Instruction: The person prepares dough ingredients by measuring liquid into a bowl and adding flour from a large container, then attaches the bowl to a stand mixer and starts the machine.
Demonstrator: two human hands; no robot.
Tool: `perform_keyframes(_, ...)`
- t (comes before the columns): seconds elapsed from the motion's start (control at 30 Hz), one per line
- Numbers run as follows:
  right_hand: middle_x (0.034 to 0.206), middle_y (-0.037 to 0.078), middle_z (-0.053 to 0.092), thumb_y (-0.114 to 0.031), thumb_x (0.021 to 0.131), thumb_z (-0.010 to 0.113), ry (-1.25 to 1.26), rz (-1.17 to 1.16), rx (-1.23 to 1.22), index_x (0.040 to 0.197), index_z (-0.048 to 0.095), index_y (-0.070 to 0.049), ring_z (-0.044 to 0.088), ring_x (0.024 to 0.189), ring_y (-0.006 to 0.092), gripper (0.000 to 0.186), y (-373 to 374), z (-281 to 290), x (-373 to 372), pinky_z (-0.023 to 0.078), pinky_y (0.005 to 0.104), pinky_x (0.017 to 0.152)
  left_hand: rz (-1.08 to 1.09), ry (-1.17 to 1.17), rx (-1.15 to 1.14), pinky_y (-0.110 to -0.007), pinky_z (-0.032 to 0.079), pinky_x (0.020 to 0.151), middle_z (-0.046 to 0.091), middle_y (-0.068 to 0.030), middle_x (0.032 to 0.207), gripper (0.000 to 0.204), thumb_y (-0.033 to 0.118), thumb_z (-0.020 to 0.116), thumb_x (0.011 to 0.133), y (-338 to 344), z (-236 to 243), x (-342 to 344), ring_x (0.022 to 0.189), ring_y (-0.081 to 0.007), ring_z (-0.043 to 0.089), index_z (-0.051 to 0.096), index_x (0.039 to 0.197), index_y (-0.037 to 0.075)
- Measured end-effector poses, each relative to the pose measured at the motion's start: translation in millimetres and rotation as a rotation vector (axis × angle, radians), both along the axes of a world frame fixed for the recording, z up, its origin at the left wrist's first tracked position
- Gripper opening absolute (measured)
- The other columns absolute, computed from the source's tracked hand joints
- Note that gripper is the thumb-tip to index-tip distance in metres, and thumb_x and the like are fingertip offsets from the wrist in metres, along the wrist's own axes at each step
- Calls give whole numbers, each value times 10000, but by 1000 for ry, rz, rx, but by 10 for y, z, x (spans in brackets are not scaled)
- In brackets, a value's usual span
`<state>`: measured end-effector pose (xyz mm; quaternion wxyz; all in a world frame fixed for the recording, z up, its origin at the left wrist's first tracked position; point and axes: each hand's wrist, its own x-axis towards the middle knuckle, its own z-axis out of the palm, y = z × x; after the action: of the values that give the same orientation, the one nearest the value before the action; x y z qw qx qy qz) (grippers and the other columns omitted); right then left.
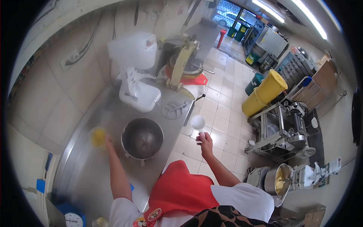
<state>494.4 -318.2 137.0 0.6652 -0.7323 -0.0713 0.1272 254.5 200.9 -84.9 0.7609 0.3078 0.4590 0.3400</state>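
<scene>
My left hand is at the left of the steel table, against the side of a see-through container with yellow contents. Both are smeared by motion, and the hand appears to grip the container. Held out over the floor at the table's right side, my right hand is closed round the handle of a white scoop, its round bowl facing up. Between my hands stands a deep steel mixing bowl on the table; its inside looks bare metal. A flat beater lies beyond it near the right edge.
A white stand mixer stands behind the bowl, with a hinged press-like machine farther back. A blue scale sits at the lower left. Across the tiled floor are yellow bins, a roller machine and another mixing bowl.
</scene>
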Motion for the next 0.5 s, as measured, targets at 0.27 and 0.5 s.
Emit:
perform_keyframes(0.27,767,2,543,-280,1028,485,422,-188,82,1087,597,-80,553,638,123,236,-382,-540,-107,511,322,560,409,184,144,-344,468,731,630,-83,932,563,515,613,902,-509,502,-1117,794,-179,553,663,1139,8)
perform_keyframes(0.5,683,21,523,-272,1017,527,261,-42,129,939,627,-29,520,548,120,273,144,-426,-137,469,286,514,464,221,258,-303,424,595,615,-49,792,282,298,625,898,-1326,739,-2058,636,-147,529,683,1024,53)
